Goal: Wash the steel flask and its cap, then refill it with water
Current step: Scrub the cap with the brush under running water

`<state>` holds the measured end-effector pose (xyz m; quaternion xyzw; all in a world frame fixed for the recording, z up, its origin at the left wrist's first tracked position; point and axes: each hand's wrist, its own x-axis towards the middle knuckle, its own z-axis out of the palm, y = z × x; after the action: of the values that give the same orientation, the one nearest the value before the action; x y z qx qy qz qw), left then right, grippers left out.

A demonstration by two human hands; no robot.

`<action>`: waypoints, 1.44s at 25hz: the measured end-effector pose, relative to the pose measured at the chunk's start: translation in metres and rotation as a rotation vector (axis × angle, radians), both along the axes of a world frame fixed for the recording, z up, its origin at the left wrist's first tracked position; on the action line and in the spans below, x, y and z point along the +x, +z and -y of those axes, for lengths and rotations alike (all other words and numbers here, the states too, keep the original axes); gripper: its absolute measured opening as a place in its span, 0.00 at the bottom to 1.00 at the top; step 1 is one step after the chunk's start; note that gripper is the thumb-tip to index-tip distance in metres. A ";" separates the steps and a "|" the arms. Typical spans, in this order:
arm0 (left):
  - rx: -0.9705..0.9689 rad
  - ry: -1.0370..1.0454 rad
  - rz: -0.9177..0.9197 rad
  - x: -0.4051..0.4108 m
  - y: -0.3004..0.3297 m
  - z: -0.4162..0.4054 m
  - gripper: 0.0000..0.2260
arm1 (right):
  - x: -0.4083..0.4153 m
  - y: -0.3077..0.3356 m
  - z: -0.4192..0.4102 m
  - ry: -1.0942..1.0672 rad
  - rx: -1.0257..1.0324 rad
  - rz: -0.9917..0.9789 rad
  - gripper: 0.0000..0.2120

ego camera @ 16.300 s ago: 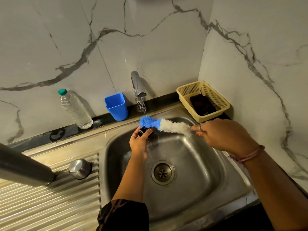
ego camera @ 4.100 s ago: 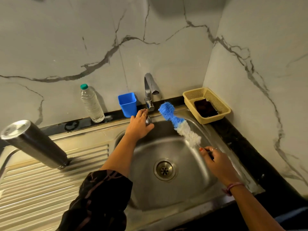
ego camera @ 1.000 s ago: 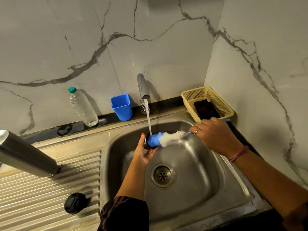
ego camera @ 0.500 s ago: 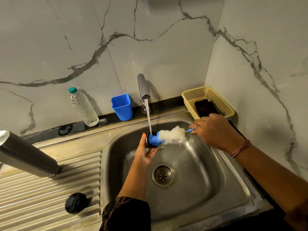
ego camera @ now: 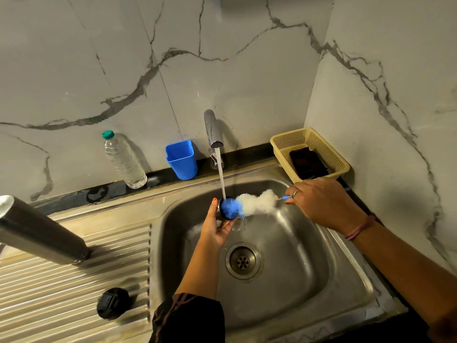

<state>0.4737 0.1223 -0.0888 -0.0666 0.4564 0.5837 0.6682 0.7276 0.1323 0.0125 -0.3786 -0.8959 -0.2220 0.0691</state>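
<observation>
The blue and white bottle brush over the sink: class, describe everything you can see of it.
The blue and white bottle brush has a fluffy blue tip, a foamy white middle and a thin blue handle. It lies roughly level over the steel sink. The right hand grips the handle; the blue tip is pushed into a small round steel cap held by the left hand, under the tap's running water.

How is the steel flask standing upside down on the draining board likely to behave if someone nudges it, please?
The steel flask looks tall and narrow, resting on its mouth on the ridged draining board, so it would probably tip easily. Its smooth round body would likely roll afterwards, and may be slippery if wet.
</observation>
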 end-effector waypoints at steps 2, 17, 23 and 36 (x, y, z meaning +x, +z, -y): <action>0.009 0.004 -0.007 0.000 -0.001 -0.001 0.24 | -0.002 0.005 0.004 0.058 0.074 -0.010 0.07; 0.011 -0.046 0.071 0.000 -0.014 -0.004 0.16 | -0.023 0.027 0.008 -0.056 -0.033 0.055 0.04; -0.059 -0.005 -0.045 0.000 -0.016 0.001 0.15 | -0.007 0.028 0.017 -0.129 -0.153 -0.057 0.13; 0.021 0.029 -0.073 0.000 -0.027 0.007 0.13 | -0.013 -0.048 0.078 -0.491 -0.852 -0.509 0.18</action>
<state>0.4742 0.1153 -0.1160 -0.0448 0.4734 0.6003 0.6431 0.7144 0.0544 -0.0359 -0.6125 -0.7469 0.2490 0.0701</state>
